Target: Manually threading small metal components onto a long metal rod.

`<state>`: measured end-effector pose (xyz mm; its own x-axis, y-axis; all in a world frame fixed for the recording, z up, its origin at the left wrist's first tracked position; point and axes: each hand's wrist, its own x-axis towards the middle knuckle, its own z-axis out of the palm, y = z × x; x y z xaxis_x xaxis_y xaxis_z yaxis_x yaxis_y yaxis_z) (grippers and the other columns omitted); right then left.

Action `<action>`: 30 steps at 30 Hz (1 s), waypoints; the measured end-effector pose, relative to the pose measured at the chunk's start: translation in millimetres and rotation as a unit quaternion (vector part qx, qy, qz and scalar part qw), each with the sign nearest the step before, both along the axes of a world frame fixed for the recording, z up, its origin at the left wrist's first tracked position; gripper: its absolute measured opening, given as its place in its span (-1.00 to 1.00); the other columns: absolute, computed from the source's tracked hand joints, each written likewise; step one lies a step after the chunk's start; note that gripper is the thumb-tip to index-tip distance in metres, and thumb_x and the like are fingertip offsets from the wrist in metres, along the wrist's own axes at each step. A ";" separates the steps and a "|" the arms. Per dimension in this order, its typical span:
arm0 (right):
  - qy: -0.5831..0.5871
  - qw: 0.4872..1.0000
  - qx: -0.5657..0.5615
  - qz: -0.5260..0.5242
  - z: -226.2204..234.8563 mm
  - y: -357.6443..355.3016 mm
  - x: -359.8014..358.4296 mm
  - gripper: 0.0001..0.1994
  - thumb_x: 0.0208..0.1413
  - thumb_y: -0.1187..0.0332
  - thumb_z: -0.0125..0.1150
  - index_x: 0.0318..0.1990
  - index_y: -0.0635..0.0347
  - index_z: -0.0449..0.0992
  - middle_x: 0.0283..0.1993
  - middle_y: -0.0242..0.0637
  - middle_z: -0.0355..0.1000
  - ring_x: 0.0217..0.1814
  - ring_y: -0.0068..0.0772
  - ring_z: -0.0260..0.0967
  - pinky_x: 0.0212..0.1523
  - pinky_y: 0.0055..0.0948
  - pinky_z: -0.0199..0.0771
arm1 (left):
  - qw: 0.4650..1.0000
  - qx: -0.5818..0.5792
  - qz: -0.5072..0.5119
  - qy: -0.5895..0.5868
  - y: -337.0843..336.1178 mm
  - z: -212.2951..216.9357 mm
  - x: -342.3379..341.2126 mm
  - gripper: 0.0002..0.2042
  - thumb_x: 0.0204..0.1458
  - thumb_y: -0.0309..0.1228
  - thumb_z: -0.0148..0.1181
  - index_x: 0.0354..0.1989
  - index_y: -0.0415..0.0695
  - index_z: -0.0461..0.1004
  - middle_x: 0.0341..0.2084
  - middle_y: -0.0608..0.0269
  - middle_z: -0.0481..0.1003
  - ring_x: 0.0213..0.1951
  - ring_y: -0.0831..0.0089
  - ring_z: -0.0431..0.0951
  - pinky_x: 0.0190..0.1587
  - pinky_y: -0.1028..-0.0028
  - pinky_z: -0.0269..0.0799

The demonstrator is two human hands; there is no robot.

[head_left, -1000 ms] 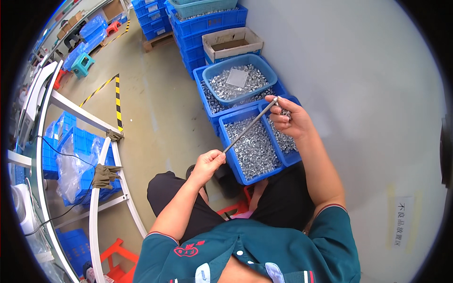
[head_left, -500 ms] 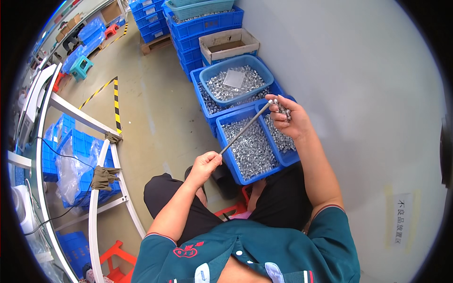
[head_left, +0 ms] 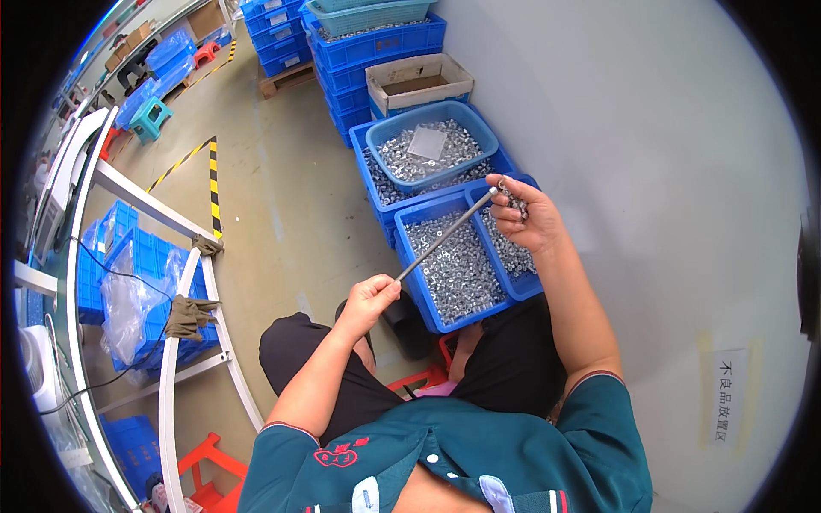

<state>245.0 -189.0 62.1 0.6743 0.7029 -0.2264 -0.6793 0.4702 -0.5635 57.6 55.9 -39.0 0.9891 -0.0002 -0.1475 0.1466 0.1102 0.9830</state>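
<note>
My left hand is closed around the lower end of a thin grey metal rod, which slants up and to the right over a blue bin. A small bright piece sits at the rod's upper tip, beside the fingers of my right hand. That hand is curled palm up around several small metal nuts, with one more pinched between thumb and forefinger near the tip. Beneath both hands lies the divided blue bin. Loose silvery metal parts like the held ones fill its two compartments.
Behind the bin, a light-blue basket of metal parts rests on another blue crate. Farther back stand a white carton and stacked blue crates. A grey wall rises on the right; a white-framed bench stands left.
The rod's tip has shifted slightly down and right, and the right thumb and forefinger have moved with a nut beside it. The left hand has barely moved.
</note>
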 end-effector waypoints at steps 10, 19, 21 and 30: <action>-0.036 0.998 -0.048 -0.003 2.8 6.5 -3.8 -0.76 0.03 0.47 0.10 -0.11 0.24 0.40 -0.48 -0.39 0.26 -0.63 -0.71 0.06 -0.74 -0.78 -0.02 | 0.999 -0.001 0.000 0.032 3.6 1.7 -2.1 -0.78 0.08 -0.28 0.10 -0.48 -0.17 0.44 -0.66 0.56 0.28 -0.58 0.77 0.17 -0.53 0.67 0.06; -0.051 0.995 -0.084 -0.027 4.5 8.9 -5.6 -0.77 0.02 0.48 0.13 -0.13 0.24 0.43 -0.49 -0.42 0.26 -0.62 -0.72 0.05 -0.73 -0.78 -0.03 | 0.999 0.009 -0.002 0.039 2.9 2.9 -1.4 -0.76 0.08 -0.26 0.10 -0.49 -0.16 0.44 -0.67 0.57 0.26 -0.58 0.76 0.16 -0.53 0.67 0.06; -0.061 0.992 -0.102 -0.037 7.3 10.7 -8.2 -0.77 0.02 0.47 0.13 -0.12 0.24 0.43 -0.49 -0.43 0.25 -0.63 -0.72 0.05 -0.73 -0.78 -0.04 | 0.999 0.005 -0.002 0.039 2.7 2.3 -1.6 -0.76 0.09 -0.25 0.09 -0.50 -0.16 0.44 -0.67 0.57 0.26 -0.60 0.77 0.15 -0.55 0.67 0.04; -0.095 0.986 -0.135 -0.025 5.5 12.0 -7.9 -0.78 0.04 0.45 0.13 -0.13 0.24 0.42 -0.51 -0.47 0.22 -0.64 -0.76 0.01 -0.72 -0.80 -0.05 | 0.999 -0.011 -0.017 0.041 -4.3 6.0 2.9 -0.72 0.10 -0.18 0.04 -0.51 -0.11 0.39 -0.79 0.55 0.17 -0.76 0.76 0.08 -0.71 0.68 -0.06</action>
<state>237.1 -176.9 67.6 0.7552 0.5991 -0.2662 -0.5287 0.3165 -0.7876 60.5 51.6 -33.0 0.9728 -0.0383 -0.2282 0.2313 0.1251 0.9648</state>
